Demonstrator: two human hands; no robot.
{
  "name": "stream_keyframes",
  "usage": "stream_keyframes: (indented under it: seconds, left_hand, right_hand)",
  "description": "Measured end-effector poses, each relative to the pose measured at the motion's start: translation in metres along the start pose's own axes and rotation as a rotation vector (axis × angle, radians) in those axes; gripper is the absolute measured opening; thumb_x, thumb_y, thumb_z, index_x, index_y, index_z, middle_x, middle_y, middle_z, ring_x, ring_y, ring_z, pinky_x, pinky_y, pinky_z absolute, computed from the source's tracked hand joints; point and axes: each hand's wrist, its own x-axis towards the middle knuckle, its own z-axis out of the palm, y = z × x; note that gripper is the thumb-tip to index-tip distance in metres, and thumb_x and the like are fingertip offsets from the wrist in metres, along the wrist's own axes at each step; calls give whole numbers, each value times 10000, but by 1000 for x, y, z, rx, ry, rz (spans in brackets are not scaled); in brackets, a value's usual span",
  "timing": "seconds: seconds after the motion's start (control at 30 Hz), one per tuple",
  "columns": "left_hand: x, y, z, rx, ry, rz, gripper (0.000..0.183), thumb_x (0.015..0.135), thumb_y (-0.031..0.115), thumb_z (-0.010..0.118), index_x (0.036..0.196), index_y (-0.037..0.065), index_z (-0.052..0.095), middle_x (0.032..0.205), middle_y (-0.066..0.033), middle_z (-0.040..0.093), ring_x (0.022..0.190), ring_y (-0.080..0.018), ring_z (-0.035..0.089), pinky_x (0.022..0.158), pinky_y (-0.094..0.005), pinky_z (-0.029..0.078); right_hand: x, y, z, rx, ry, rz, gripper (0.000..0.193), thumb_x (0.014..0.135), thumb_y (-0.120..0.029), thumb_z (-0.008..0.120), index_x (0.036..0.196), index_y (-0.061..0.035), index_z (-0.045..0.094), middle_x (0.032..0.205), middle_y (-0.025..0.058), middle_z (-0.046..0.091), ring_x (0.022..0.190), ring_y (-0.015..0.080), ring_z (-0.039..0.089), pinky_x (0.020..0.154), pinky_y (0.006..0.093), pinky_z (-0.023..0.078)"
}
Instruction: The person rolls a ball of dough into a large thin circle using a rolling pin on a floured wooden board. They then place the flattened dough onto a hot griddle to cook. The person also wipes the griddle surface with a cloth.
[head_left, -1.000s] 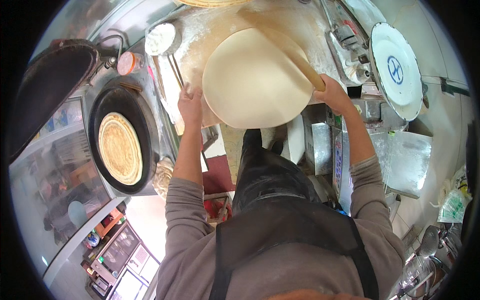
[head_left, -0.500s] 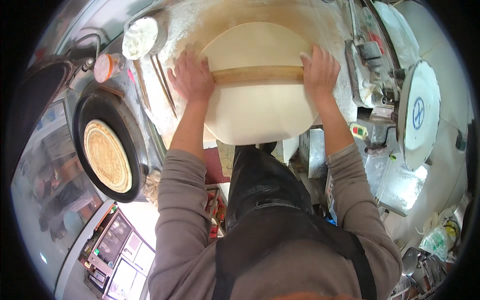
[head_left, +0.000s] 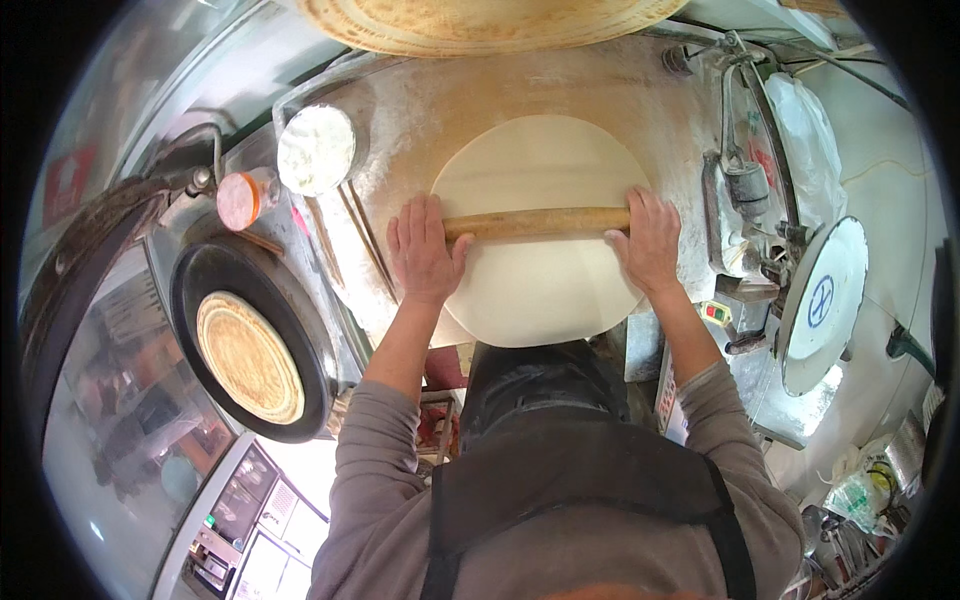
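Note:
A wooden rolling pin (head_left: 540,223) lies crosswise on a large, thin, rounded sheet of dough (head_left: 545,290). My left hand (head_left: 425,252) covers the pin's left end, fingers stretched forward and thumb along the near side. Over the right end rests my right hand (head_left: 650,242), its thumb also on the near side. Both palms press on the pin, and its tips are hidden under them. The sheet's near edge reaches past the front of the floured board (head_left: 420,100), close to my black apron (head_left: 540,390).
At the left, a round flatbread (head_left: 250,357) lies in a black pan (head_left: 190,300). A bowl of white flour (head_left: 316,150), an orange-lidded jar (head_left: 240,200) and thin sticks (head_left: 368,240) stand nearby. Another large flatbread (head_left: 480,25) shows at the far edge. A white enamel dish (head_left: 825,305) is right.
The view has tilted forward, so the board sits lower in the picture and the far flatbread has come into sight. Both hands stay on the rolling pin, the left fingers now straighter.

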Motion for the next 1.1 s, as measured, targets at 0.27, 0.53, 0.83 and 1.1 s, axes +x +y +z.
stream_keyframes:
  seconds: [0.27, 0.53, 0.83, 1.1]
  left_hand:
    - [91, -73, 109, -44, 67, -42, 241, 919, 363, 663, 829, 144, 707, 875, -55, 690, 846, -306, 640, 760, -452, 473]
    - [147, -13, 37, 154, 114, -174, 492, 961, 427, 653, 1277, 50, 638, 1287, -181, 638, 1243, -357, 564, 1042, -509, 424]
    - [-72, 15, 5, -819, -357, -1009, 758, 942, 344, 754, 1503, -41, 421, 1436, -243, 572, 1241, -367, 627, 937, -471, 585]
    - [-95, 46, -80, -1057, -537, -1163, 403, 1002, 222, 662, 1241, -103, 655, 992, -196, 759, 814, -251, 761, 714, -293, 630]
  right_hand:
    - [125, 32, 50, 2, 193, 275, 397, 956, -266, 673, 1284, -49, 616, 1266, 131, 669, 1203, 348, 591, 998, 505, 444]
    - [149, 20, 26, 15, 207, 0, 440, 916, -355, 721, 1216, -42, 646, 1207, 186, 678, 1044, 400, 674, 902, 508, 529]
    - [73, 33, -16, 240, -416, 306, 544, 761, -250, 785, 1188, 58, 648, 1184, 246, 700, 1041, 379, 693, 888, 432, 563]
    - [-100, 34, -64, 808, -412, 403, 546, 782, -120, 735, 1295, 37, 632, 1061, 161, 723, 970, 226, 689, 906, 351, 536]
